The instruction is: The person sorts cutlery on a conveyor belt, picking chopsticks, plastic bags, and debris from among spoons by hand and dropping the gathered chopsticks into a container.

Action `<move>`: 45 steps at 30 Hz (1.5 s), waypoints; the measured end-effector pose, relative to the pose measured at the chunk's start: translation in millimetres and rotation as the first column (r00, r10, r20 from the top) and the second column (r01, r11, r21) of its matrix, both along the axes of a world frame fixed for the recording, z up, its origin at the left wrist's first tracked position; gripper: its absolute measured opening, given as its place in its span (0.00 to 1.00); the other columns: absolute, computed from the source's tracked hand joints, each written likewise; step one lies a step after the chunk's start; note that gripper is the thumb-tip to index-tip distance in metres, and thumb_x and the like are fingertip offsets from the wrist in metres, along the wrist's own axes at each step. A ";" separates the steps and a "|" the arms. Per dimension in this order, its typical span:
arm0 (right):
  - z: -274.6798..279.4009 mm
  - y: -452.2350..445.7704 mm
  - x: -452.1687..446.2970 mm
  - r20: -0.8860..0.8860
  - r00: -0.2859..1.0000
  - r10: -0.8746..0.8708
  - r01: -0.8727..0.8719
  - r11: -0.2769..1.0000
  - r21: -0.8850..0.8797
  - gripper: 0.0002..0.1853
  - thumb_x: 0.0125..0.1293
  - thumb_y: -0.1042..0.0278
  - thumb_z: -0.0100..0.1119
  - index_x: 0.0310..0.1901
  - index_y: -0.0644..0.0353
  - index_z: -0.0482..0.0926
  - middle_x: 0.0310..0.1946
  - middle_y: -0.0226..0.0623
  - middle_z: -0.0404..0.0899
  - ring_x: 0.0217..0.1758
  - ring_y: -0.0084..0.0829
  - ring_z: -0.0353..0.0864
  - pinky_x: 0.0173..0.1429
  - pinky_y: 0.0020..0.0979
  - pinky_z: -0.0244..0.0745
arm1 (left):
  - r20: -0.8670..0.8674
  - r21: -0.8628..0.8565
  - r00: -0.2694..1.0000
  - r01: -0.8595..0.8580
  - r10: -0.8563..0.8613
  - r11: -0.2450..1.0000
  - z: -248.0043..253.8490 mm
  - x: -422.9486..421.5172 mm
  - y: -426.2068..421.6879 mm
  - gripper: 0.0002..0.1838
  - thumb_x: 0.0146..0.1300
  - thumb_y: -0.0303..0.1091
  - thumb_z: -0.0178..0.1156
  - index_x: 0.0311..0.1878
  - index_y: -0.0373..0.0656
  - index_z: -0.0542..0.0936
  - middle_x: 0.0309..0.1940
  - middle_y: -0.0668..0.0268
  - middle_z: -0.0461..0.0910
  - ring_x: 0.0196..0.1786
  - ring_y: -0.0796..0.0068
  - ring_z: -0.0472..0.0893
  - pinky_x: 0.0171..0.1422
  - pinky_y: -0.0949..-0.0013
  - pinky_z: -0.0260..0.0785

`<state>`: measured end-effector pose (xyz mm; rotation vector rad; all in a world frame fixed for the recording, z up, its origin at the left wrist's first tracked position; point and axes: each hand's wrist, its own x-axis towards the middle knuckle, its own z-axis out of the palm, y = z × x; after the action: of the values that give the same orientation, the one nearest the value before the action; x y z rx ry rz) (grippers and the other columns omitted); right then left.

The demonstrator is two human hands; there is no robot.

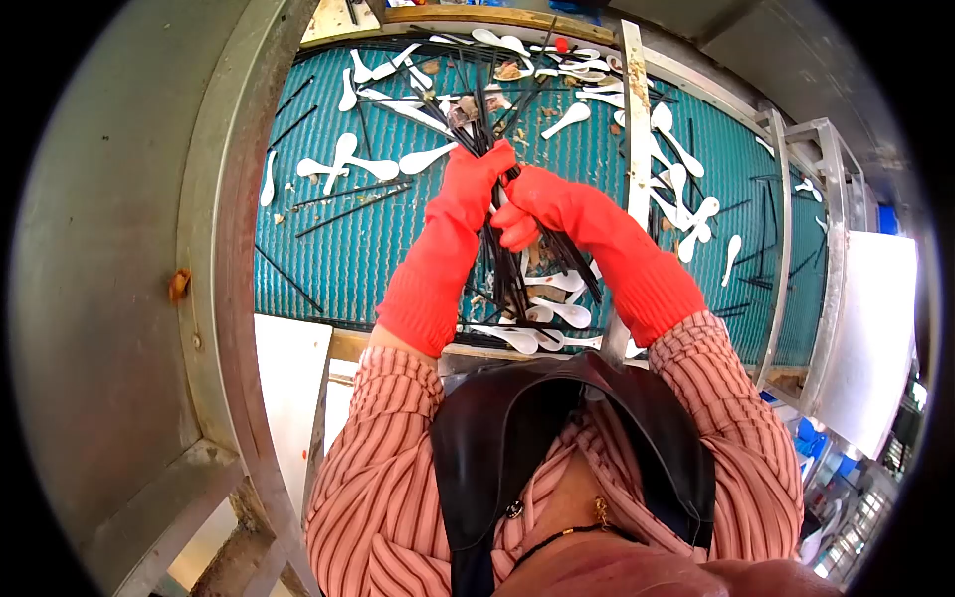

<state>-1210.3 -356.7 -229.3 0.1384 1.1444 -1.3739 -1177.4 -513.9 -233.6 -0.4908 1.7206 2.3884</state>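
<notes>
Both my hands wear red gloves and grip a thick bundle of black chopsticks (507, 279) above the ridged green surface (368, 259). My left hand (479, 171) is closed around the bundle's middle. Against it, my right hand (527, 204) has its fingers curled around the chopsticks just below and to the right. The sticks fan out beyond my left hand and spread toward my body below. Food scraps (464, 111) lie at the bundle's far end. White soup spoons, one at the upper right (567, 119) and another by my left glove (426, 157), lie around the hands.
A metal bar (637, 109) crosses the surface right of my hands, with more spoons (694, 234) beyond it. Loose chopsticks (348, 214) lie at the left. A tall metal frame (224, 199) stands left, and a white panel (870, 338) hangs at right.
</notes>
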 end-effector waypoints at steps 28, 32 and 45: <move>93.7 37.6 70.0 -0.643 0.722 -0.256 0.265 0.961 -0.086 0.16 0.82 0.66 0.50 0.66 0.55 0.69 0.37 0.56 0.89 0.30 0.53 0.91 0.31 0.46 0.89 | -0.581 -0.664 0.690 -0.093 -0.433 0.742 30.0 36.2 17.6 0.22 0.66 0.35 0.71 0.62 0.45 0.82 0.46 0.67 0.87 0.45 0.72 0.85 0.51 0.66 0.78; 115.6 38.1 76.5 -0.543 0.730 -0.415 0.397 0.904 -0.157 0.12 0.78 0.64 0.59 0.57 0.59 0.79 0.39 0.44 0.88 0.32 0.38 0.90 0.33 0.39 0.86 | -0.460 -0.214 0.881 0.015 -0.114 0.977 53.4 46.5 33.0 0.21 0.67 0.33 0.73 0.62 0.43 0.84 0.47 0.68 0.89 0.45 0.76 0.86 0.49 0.68 0.78; 102.9 72.4 79.0 -0.465 0.729 -0.503 0.534 0.842 -0.073 0.21 0.77 0.51 0.62 0.61 0.56 0.83 0.39 0.52 0.90 0.33 0.39 0.92 0.40 0.34 0.88 | 0.091 0.502 0.985 0.083 -0.148 0.861 26.7 68.2 19.6 0.13 0.73 0.32 0.64 0.57 0.38 0.79 0.40 0.58 0.87 0.43 0.62 0.88 0.49 0.63 0.84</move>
<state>-1131.3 -284.3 -126.4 0.1917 1.6422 -1.9420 -1109.3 -494.3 -206.9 -0.4290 0.9856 2.5142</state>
